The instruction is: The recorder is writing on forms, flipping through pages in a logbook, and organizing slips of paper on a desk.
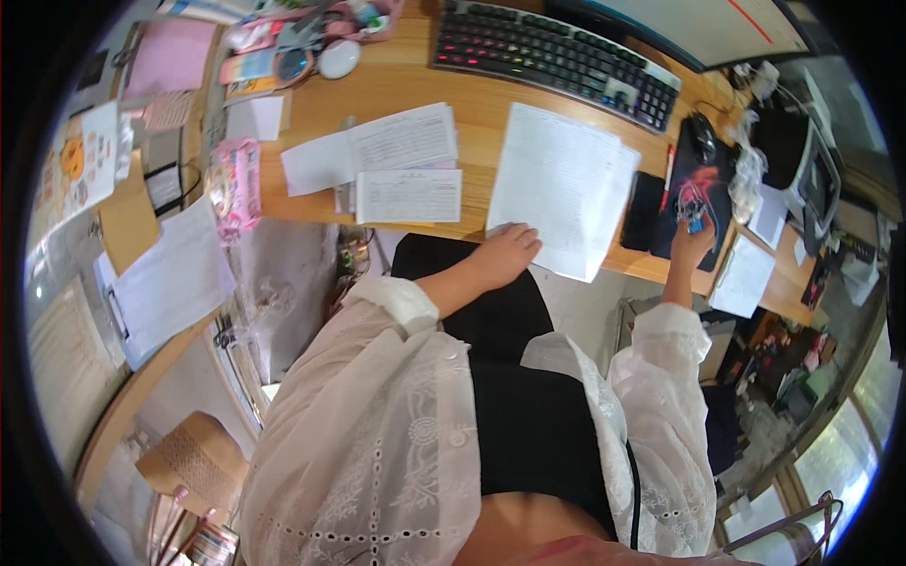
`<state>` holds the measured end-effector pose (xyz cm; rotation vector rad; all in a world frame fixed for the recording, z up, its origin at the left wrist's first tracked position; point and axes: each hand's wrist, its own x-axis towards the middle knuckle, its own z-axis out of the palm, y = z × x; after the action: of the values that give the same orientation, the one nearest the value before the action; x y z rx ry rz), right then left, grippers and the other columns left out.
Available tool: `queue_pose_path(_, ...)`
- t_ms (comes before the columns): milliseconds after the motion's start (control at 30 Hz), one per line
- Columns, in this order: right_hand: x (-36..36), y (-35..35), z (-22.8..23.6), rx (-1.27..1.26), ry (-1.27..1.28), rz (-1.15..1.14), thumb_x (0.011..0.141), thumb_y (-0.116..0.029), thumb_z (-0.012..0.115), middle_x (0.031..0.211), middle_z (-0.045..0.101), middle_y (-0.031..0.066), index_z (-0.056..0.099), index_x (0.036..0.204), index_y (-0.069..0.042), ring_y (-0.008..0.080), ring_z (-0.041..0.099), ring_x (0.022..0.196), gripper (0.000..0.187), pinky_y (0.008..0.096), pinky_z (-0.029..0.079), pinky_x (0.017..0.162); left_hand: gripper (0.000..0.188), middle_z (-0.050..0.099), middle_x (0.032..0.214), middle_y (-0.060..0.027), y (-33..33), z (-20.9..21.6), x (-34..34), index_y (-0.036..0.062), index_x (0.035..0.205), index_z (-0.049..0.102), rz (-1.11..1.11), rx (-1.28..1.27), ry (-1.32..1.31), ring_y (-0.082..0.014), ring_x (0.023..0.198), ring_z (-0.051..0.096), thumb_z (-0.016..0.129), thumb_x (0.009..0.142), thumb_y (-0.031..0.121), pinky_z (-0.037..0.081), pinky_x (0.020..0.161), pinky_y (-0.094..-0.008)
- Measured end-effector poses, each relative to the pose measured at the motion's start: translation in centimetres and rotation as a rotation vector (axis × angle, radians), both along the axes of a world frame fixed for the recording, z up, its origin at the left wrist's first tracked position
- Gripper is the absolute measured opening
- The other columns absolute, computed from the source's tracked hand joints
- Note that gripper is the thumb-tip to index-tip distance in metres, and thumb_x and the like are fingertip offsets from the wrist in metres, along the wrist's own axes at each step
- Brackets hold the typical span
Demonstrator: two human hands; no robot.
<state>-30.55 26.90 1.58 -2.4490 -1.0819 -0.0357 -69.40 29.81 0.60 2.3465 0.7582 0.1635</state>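
My left hand (510,253) rests at the front edge of the desk, its fingers lying over the lower left corner of a stack of white printed sheets (557,184). On the right, my right hand (694,245) is closed on a small bunch of keys (692,206), silvery with a blue piece, above a dark mouse mat (715,193). Just left of that hand lies a black phone (643,209), with a red pen (667,174) beside it. A black mouse (701,138) sits farther back on the mat.
A lit keyboard (557,57) stands behind the sheets, before a monitor (698,28). Filled-in slips (409,195) lie on the left, near a pink packet (234,189). A clipboard (170,283) is at far left. A dark machine (812,174) stands at right.
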Motion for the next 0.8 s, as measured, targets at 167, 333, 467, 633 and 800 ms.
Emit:
queue_pose_path(167, -14.2, 2.2, 2.7, 0.083, 0.019, 0.558, 0.081, -0.01, 0.066, 0.112, 0.061, 0.0167, 0.058, 0.115, -0.002, 0.0314, 0.057, 0.103, 0.036, 0.041, 0.043, 0.093, 0.035, 0.056, 0.124, -0.0128, 0.3, 3.1, -2.1, 0.005, 0.115, 0.06, 0.003, 0.009, 0.01, -0.0305, 0.117, 0.051, 0.061, 0.084, 0.019, 0.042, 0.099, -0.0393)
queue_pose_path(333, -26.5, 3.2, 1.6, -0.184, 0.946, 0.424, 0.089, -0.016, 0.063, 0.097, 0.066, 0.0115, 0.062, 0.109, -0.003, 0.0164, 0.063, 0.084, 0.024, 0.0277, 0.049, 0.074, 0.017, 0.065, 0.093, -0.0087, 2.9, 6.0, -9.3, 0.0081, 0.094, 0.066, 0.442, -0.256, -0.132, -0.0288, 0.088, 0.061, 0.063, 0.084, 0.021, 0.049, 0.078, -0.0392)
queue_pose_path(467, -32.3, 6.3, 0.1, -0.306, 1.15, 0.293, 0.086, -0.021, 0.068, 0.095, 0.066, 0.0108, 0.057, 0.115, 0.001, 0.0138, 0.061, 0.082, 0.037, 0.0268, 0.048, 0.073, 0.01, 0.064, 0.083, -0.0109, 4.7, 5.3, -16.9, 0.0054, 0.09, 0.064, 0.904, -0.096, -0.231, -0.028, 0.078, 0.061, 0.063, 0.085, 0.014, 0.048, 0.069, -0.0369)
queue_pose_path(633, -35.4, 9.1, 0.9, -0.435, 1.327, 0.225, 0.083, -0.017, 0.071, 0.094, 0.066, 0.0112, 0.055, 0.113, 0.005, 0.0156, 0.062, 0.08, 0.04, 0.0272, 0.049, 0.066, 0.012, 0.062, 0.076, -0.0093, 5.2, 4.0, -22.6, 0.0032, 0.092, 0.065, 1.166, -0.254, -0.217, -0.0186, 0.066, 0.058, 0.064, 0.086, 0.013, 0.047, 0.063, -0.0301)
queue_pose_path(800, -33.9, 9.0, 1.4, -0.507, 1.283, 0.278, 0.086, -0.012, 0.067, 0.085, 0.063, 0.0066, 0.058, 0.1, 0.001, 0.0131, 0.059, 0.072, 0.021, 0.0244, 0.048, 0.059, 0.016, 0.062, 0.073, -0.0059, 6.0, 2.7, -25.1, 0.0017, 0.093, 0.065, 1.302, -0.469, -0.321, -0.0126, 0.066, 0.056, 0.064, 0.087, 0.016, 0.045, 0.063, -0.0278)
